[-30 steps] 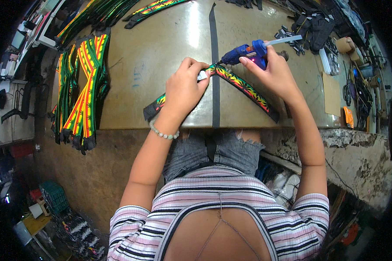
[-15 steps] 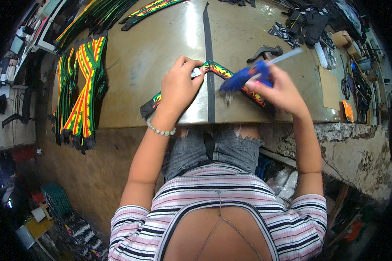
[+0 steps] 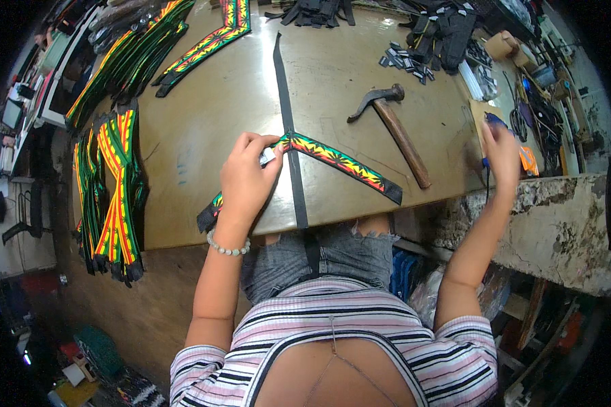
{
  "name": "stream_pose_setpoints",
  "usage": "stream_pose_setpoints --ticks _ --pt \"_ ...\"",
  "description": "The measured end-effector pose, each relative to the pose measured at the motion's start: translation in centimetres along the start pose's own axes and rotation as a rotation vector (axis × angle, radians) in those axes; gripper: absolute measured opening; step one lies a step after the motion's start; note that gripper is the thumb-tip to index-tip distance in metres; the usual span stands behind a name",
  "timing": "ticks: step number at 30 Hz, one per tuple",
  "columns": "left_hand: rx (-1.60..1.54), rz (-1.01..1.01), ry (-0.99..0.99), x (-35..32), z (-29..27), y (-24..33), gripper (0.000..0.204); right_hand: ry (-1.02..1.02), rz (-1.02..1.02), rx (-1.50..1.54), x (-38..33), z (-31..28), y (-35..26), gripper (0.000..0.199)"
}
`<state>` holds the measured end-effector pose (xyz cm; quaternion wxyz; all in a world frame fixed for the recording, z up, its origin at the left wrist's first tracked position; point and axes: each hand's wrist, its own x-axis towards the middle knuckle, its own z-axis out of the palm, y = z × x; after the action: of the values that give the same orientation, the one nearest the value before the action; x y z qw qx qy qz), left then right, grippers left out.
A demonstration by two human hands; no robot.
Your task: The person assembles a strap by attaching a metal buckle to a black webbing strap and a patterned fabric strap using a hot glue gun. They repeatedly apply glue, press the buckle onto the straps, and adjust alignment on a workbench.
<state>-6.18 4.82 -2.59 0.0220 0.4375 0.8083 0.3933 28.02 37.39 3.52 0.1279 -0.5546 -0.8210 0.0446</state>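
My left hand [image 3: 246,171] is closed in a pinch at the bend of a V-shaped strap [image 3: 339,164] with a red, yellow and green leaf pattern and black ends. A small pale rectangular piece [image 3: 268,156] shows between its thumb and fingers. Beneath the bend, a long narrow black strap [image 3: 280,78] lies flat on the table. Over at the table's right side, my right hand [image 3: 502,154] is closed round a blue glue gun [image 3: 495,120], most of it hidden by the fingers.
A hammer [image 3: 402,141] with a wooden handle lies right of the patterned strap. Bundles of patterned straps [image 3: 119,193] hang over the table's left edge. Small buckles [image 3: 409,62] and black straps [image 3: 448,41] are heaped at the back right, near a cardboard sheet [image 3: 480,112].
My right hand has carried the glue gun from above the patterned strap to the table's right side, uncovering the hammer. My left hand keeps its pinch; the whole view has shifted.
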Motion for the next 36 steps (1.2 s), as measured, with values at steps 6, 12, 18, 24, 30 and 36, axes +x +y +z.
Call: stream_pose_setpoints --ticks 6,12,18,24,30,36 --pt "-0.01 0.009 -0.015 -0.4 -0.1 0.1 0.018 0.026 -0.541 0.435 11.2 10.8 -13.5 0.033" --pt "0.043 0.0 0.02 -2.6 0.0 0.7 0.015 -0.124 -0.463 0.305 13.4 12.1 -15.8 0.028" --pt "-0.054 0.052 0.088 -3.0 -0.4 1.4 0.016 -0.31 -0.493 0.881 4.1 4.1 -19.0 0.021" --pt "-0.349 0.18 0.101 -2.6 -2.4 3.5 0.016 -0.581 -0.73 0.934 -9.3 2.4 -22.5 0.017" --pt "-0.476 -0.127 -0.09 -2.0 -3.4 4.0 0.02 -0.679 -0.547 1.122 -11.5 3.4 -24.2 0.023" --pt "-0.646 -0.286 -0.218 -1.4 -2.5 2.4 0.023 -0.687 -0.457 1.211 -11.7 5.3 -23.8 0.024"
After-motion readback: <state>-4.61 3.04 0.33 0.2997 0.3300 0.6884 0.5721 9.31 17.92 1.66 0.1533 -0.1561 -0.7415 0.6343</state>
